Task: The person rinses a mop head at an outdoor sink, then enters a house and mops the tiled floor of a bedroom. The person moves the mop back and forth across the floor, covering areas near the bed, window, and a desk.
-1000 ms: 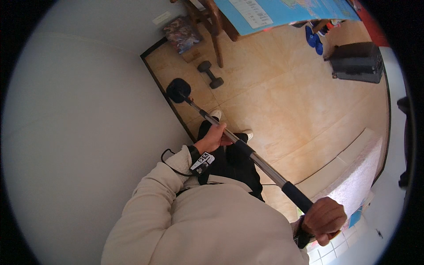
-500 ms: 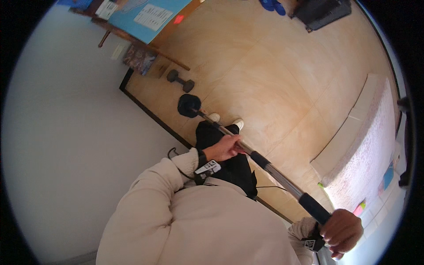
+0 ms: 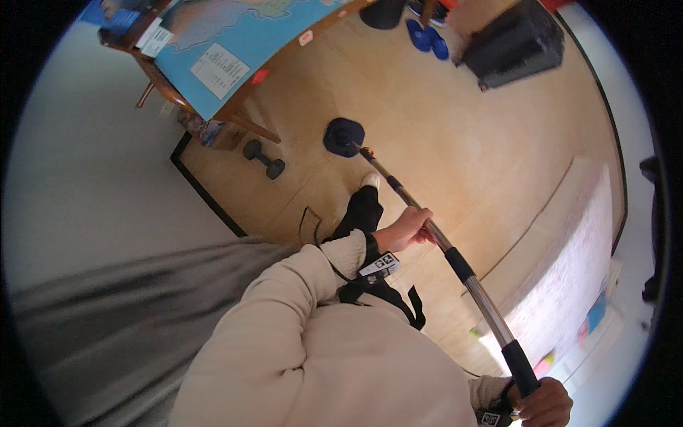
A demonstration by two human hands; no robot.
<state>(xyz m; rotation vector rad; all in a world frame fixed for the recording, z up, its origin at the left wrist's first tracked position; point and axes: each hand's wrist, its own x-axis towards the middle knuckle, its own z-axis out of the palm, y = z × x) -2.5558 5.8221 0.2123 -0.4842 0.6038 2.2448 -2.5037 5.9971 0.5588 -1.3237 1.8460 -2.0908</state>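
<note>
With both hands I hold a mop [image 3: 487, 302], a long metal pole with black grip sleeves that slants from the lower right toward the upper middle. Its dark blue, angular head [image 3: 343, 137] rests on the tiled floor ahead of my feet. My left hand [image 3: 407, 228] closes round the bare metal about midway along the pole. At the top end, my right hand [image 3: 546, 403] wraps the pole just past the upper black sleeve. A dark strap with a small tagged box sits on each wrist.
A grey dumbbell [image 3: 264, 159] lies left of the mop head, near a wooden table [image 3: 213, 43] with a blue map cover. Blue slippers [image 3: 427, 39] and a black bin-like container [image 3: 514, 46] stand beyond. At right is a pale bed-like piece [image 3: 541, 235]; a grey curtain [image 3: 142, 306] hangs left.
My view has shifted, bringing the curtain and more of the table into sight. The mop head has moved away from the dumbbell, to the right. Both hands keep their hold.
</note>
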